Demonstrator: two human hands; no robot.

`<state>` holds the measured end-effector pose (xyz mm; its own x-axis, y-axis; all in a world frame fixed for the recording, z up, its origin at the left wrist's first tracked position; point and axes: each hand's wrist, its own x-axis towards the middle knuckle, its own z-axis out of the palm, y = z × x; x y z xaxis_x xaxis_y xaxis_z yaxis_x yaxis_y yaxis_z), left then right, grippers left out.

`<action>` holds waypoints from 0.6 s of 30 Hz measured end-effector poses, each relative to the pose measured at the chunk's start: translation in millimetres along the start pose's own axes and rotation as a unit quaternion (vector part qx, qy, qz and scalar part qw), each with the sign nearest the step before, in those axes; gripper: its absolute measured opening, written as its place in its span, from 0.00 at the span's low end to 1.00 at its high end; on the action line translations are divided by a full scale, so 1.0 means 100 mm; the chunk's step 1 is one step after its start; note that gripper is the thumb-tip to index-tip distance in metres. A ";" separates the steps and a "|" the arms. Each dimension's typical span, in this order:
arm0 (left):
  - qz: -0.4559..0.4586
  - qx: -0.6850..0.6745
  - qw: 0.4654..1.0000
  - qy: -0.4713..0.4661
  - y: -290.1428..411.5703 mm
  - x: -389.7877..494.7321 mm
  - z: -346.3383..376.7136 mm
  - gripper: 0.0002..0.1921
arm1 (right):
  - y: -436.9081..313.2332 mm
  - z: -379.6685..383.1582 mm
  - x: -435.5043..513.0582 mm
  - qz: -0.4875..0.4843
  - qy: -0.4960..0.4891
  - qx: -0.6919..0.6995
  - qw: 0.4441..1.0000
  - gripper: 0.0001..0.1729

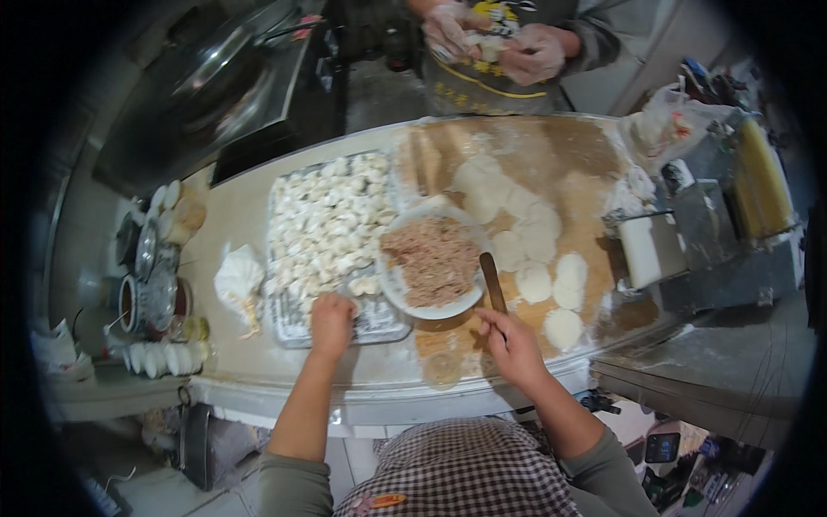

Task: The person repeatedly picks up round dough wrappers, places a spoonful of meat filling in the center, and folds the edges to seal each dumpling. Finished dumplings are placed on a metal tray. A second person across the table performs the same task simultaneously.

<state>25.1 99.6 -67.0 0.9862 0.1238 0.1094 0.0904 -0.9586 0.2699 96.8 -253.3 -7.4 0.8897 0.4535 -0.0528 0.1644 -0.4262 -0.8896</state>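
My left hand [333, 324] is over the near edge of a metal tray [381, 334], fingers curled down beside the dumplings. Whether it grips a dumpling is hidden by the hand itself. Rows of floury white dumplings [329, 220] cover most of that tray. In my right hand [515, 349] is a flat wooden filling stick [492, 281], its upper end by the rim of a white bowl [434, 313]. Pinkish minced filling [429, 258] fills the bowl, which overlaps the tray's right side. Round dough wrappers [563, 328] lie to the right of the stick.
More overlapping wrappers [526, 223] spread over the floured wooden board [575, 155]. Across the table, a co-worker's gloved hands [533, 55] hold a piece of dough. A white plastic bag [238, 278] lies left of the tray. Metal boxes [704, 220] stand at right; a small glass dish [442, 369] sits near the front edge.
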 end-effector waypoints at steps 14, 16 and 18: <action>0.006 -0.161 0.987 0.030 0.74 -0.10 -0.63 0.09 | 0.72 -0.47 0.25 0.197 0.028 -0.246 0.949 0.17; 0.053 -0.198 0.979 0.004 0.99 -0.12 -0.68 0.09 | 0.72 -0.44 0.21 0.182 0.064 -0.200 0.960 0.15; 0.083 -0.233 0.969 -0.029 1.24 -0.13 -0.68 0.09 | 0.71 -0.39 0.19 0.125 0.119 -0.209 0.963 0.12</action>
<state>14.3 -3.4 29.8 0.9892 -0.0490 0.1385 -0.1287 -0.7430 0.6568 141.7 -305.5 -53.7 0.9879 0.1253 -0.0911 0.0462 -0.7994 -0.5990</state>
